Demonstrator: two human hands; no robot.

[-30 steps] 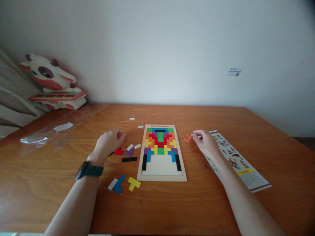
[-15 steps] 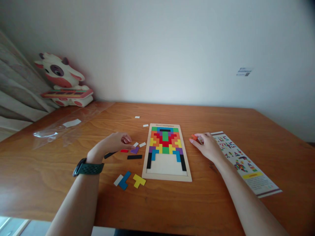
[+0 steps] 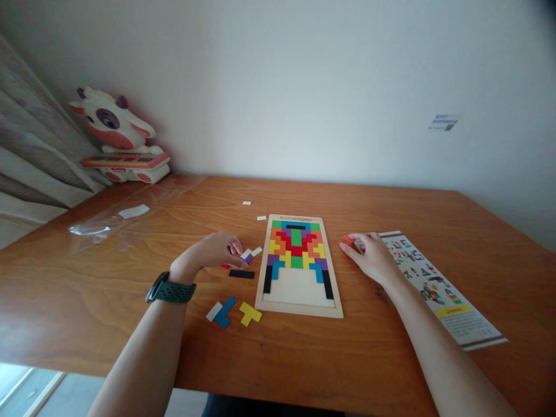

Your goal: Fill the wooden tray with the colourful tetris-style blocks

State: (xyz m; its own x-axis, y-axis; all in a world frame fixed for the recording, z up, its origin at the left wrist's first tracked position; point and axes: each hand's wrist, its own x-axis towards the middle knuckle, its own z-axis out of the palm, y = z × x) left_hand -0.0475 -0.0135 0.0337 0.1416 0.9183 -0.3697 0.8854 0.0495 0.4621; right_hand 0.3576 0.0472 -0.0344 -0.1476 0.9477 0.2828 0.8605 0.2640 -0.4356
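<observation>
Beside the board [image 3: 299, 311], an orange piece [image 3: 346, 239] is pinched by the right hand [image 3: 372, 255], probably edgewise for its thinness; whether a purple piece [image 3: 248, 260] is gripped by the left hand [image 3: 214, 251] cannot be told.

A pale rectangular wooden board [image 3: 299, 287] lies mid-frame on the brown wooden table [image 3: 304, 356]. Left of it, the left hand [image 3: 222, 252] is at a small purple wooden piece [image 3: 248, 260], behind a straight black wooden bar [image 3: 242, 274]. Lower left of centre, a yellow T-shaped wooden piece [image 3: 250, 313] lies right of an angled blue wooden piece [image 3: 225, 314]. Right of the board, a small orange wooden piece [image 3: 347, 239] sits at the right hand's [image 3: 367, 252] fingertips, left of a long white printed paper sheet [image 3: 436, 289]. Upper left, a white-and-pink cow-shaped keyboard toy [image 3: 121, 130] stands behind a clear plastic bag [image 3: 102, 231].
</observation>
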